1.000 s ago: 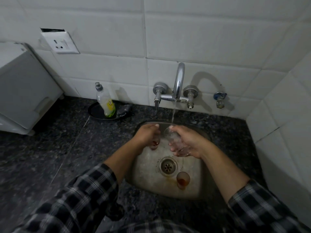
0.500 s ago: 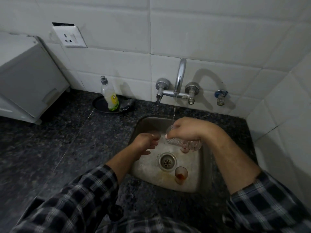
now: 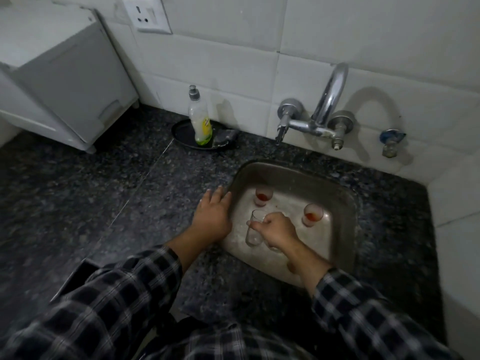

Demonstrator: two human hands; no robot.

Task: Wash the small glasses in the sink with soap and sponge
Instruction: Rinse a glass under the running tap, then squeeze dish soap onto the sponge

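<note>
the right hand [image 3: 276, 229] is down inside the steel sink [image 3: 345, 201], fingers curled closed around the rim of a clear small glass [image 3: 253, 231] that stands upright on the sink floor, just to the hand's left. the glass looks empty and see-through. the left hand [image 3: 213, 216] lies flat and open, palm down, on the dark speckled surface [image 3: 104, 193] right at the sink's left edge, its fingertips reaching the rim; it grips nothing. between the two hands there is only the sink's left wall and a strip of wet floor.

beyond the right hand, toward the wall, a second small glass [image 3: 262, 197] stands upright in the sink with a reddish residue at its bottom. to the right of the right hand a third small glass [image 3: 312, 215] stands upright as well, also with red-orange dregs. the three glasses are apart from one another.

farther past the hands, the chrome tap [image 3: 326, 107] comes out of the white tiled wall above the sink's far edge; whether water runs from it cannot be told. well beyond the left hand, a soap bottle [image 3: 199, 120] with a grey cap and yellow-green label stands upright on a black round tray [image 3: 181, 133], and a dark scrubbing pad [image 3: 226, 137] lies on that tray just right of the bottle. far to the left of the left hand sits a white appliance [image 3: 65, 81] against the wall, with a wall socket [image 3: 146, 15] above it. both forearms wear plaid sleeves [image 3: 111, 302].
</note>
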